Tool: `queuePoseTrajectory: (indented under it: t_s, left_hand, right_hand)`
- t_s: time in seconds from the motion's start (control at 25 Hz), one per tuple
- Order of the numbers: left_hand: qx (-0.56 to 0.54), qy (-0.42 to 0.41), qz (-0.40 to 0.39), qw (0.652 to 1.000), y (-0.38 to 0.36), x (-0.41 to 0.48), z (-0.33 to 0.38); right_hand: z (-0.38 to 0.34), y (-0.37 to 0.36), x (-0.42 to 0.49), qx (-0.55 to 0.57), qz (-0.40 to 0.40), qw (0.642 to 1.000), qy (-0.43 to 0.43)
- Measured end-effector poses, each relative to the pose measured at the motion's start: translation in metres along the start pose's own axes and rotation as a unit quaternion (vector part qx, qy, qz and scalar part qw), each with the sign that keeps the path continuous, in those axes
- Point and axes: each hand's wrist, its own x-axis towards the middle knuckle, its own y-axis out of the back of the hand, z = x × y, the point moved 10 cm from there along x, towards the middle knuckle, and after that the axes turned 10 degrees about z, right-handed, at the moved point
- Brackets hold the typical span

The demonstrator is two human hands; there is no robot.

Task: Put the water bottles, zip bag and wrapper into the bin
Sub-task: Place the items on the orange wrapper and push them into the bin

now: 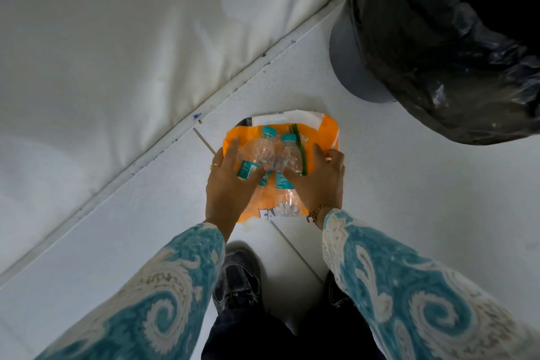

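Two crushed clear water bottles with teal caps, the left bottle and the right bottle, lie side by side on an orange wrapper spread flat on the white floor. A clear zip bag with a green strip lies just right of them. My left hand curls over the left bottle's labelled end. My right hand rests over the right bottle and the zip bag. The grey bin, lined with a black bag, stands at the upper right.
A white cushioned surface fills the upper left, ending at a diagonal white edge strip. My two dark shoes stand on the tiled floor directly below the wrapper.
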Motion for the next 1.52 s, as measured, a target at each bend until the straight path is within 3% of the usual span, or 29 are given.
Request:
queuePoseTrajectory:
  t_s: [0.24,0.4,0.6,0.8,0.92,1.12,1.52]
  left_hand:
    - [-0.015,0.007,-0.013,1.000,0.032,-0.040,0.007]
    - [0.001,0.006,0.008,1.000,0.097,-0.045,0.040]
    - [0.005,-0.060,0.076,0.995,0.225,-0.029,0.136]
    - [-0.032,-0.171,0.120,0.977,0.307,-0.040,0.292]
    - [-0.039,-0.215,0.098,0.971,0.292,-0.046,0.375]
    - [-0.027,-0.229,0.040,0.972,0.211,-0.046,0.444]
    - [0.050,-0.192,-0.044,0.979,0.097,-0.008,0.428]
  right_hand:
    - [-0.017,0.038,-0.044,-0.018,0.017,0.999,0.023]
    - [-0.075,0.086,-0.052,-0.002,0.036,0.997,0.071]
    - [-0.196,0.186,-0.048,0.041,0.122,0.981,0.145]
    - [-0.266,0.334,-0.029,0.008,0.295,0.940,0.174]
    - [-0.249,0.402,0.000,-0.006,0.342,0.925,0.167]
    - [-0.183,0.442,0.055,-0.055,0.317,0.937,0.138]
    - [-0.112,0.390,0.114,-0.088,0.199,0.972,0.090]
